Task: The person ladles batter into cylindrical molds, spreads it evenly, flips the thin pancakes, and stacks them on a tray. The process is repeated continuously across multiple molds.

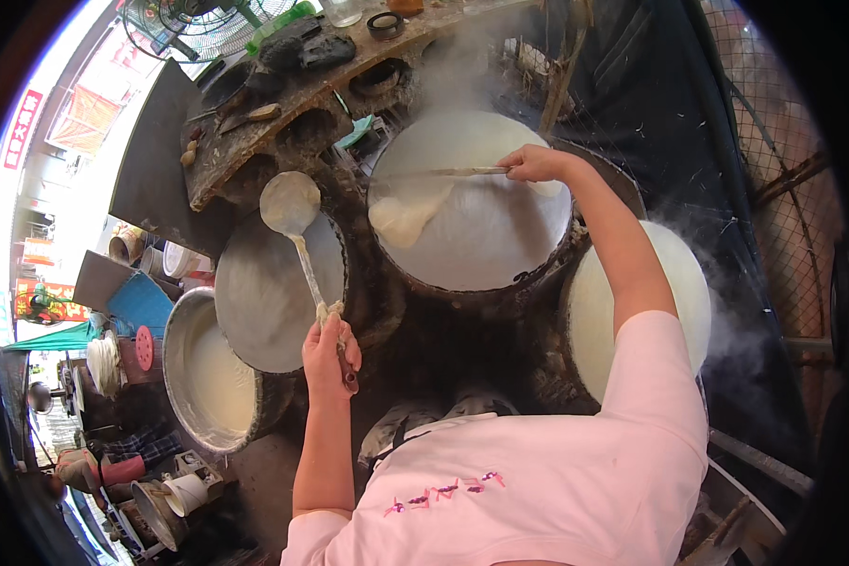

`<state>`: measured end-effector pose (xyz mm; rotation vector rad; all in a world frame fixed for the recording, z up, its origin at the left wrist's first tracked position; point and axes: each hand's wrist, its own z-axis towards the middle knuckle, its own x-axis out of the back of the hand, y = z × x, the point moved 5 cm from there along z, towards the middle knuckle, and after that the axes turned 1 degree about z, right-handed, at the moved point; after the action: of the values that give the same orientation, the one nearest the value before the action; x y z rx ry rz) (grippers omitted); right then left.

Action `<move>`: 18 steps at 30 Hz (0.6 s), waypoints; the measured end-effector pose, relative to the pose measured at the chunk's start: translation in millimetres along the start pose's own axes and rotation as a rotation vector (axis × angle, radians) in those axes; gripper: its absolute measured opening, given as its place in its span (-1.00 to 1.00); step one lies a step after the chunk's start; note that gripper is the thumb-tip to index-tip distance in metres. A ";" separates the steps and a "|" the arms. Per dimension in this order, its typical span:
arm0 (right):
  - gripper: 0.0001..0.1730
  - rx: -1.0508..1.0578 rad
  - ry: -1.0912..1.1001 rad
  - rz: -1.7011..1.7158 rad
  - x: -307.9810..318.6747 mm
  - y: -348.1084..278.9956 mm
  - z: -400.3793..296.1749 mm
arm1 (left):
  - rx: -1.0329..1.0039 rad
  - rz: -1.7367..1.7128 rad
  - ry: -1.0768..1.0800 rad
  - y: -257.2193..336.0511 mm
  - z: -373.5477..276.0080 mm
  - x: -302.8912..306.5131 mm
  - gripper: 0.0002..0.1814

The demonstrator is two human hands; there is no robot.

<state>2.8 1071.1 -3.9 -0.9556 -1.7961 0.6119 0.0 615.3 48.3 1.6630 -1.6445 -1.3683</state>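
Note:
My left hand (334, 347) grips the brown handle of a metal ladle (291, 201), its bowl coated with pale batter and held over the edge of a round griddle (279, 304). With my right hand (534, 164) I hold a thin, flat stick or scraper (460, 171) across the large middle griddle (481, 247). Pale batter (409, 218) lies unevenly on that griddle's left side, below the stick. At the right, a third round griddle (661, 297) bears a wide pale layer and gives off steam. A metal basin of batter (219, 382) stands at my left.
A sooty ledge (283, 127) with round openings runs behind the griddles, holding dark cloths and a jar (341, 10). An electric fan (198, 25) stands at the back left. Buckets (185, 494) are at the lower left, and a dark sheet (651, 127) hangs at right.

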 end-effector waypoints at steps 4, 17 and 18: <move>-0.60 -0.134 -0.122 -0.101 -3.0 15.6 -8.0 | 0.012 -0.010 0.001 1.8 -8.7 7.1 -0.80; -0.80 -0.194 0.529 0.779 -279.9 -90.4 -109.3 | 0.130 0.066 -0.288 9.7 19.6 69.0 -0.81; -0.77 -0.182 0.536 0.901 -307.9 -112.3 -74.9 | 0.135 0.083 -0.305 12.8 20.4 76.6 -0.81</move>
<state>100.7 752.8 -49.9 -1.8714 -0.8959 0.6424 -38.2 548.7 24.6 1.4941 -1.9921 -1.5600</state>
